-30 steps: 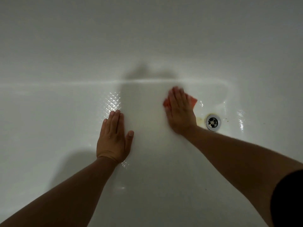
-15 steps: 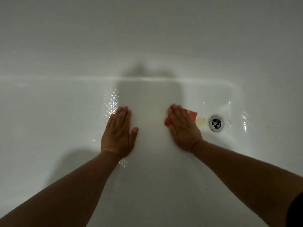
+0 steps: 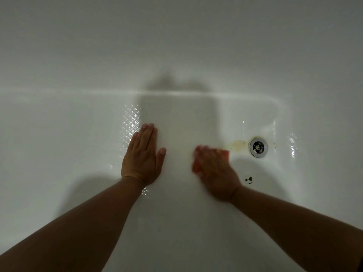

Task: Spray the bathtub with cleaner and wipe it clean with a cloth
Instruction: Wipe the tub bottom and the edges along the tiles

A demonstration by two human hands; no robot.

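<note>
I look down into a white bathtub point(image 3: 78, 154) with a wet, textured floor. My left hand point(image 3: 142, 157) lies flat on the tub floor, fingers straight and together. My right hand point(image 3: 215, 171) is blurred by motion and presses flat on an orange-red cloth point(image 3: 225, 153), which shows only at the hand's edges. The cloth sits just left of a yellowish stain point(image 3: 237, 144). No spray bottle is in view.
A round metal drain point(image 3: 258, 147) lies right of the stain. A small dark chip or speck of dirt point(image 3: 248, 180) marks the floor below the drain. The tub's far wall point(image 3: 176, 46) rises beyond the hands.
My right hand has dragged the cloth toward me along the tub floor, uncovering the yellowish stain and the dark speck. My left hand stays planted.
</note>
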